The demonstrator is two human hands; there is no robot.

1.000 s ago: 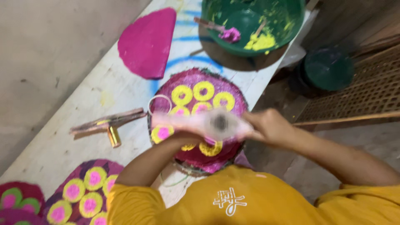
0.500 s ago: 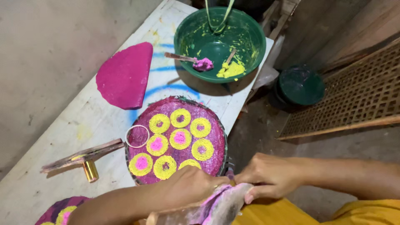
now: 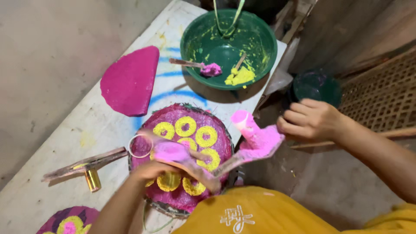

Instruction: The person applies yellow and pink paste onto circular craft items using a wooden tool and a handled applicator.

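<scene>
Lifting pink tool [image 3: 255,138], right hand [image 3: 310,120] withdrawn.

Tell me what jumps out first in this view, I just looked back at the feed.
The round pink disc covered with yellow rings sits mid-table, with the left hand over its near edge holding a blurred, pink-smeared tool. Behind it stands a green bowl holding dabs of yellow and pink paste, and a plain pink slab lies to its left. The right hand hovers off the table's right side, beside a pink-coated piece.
</scene>
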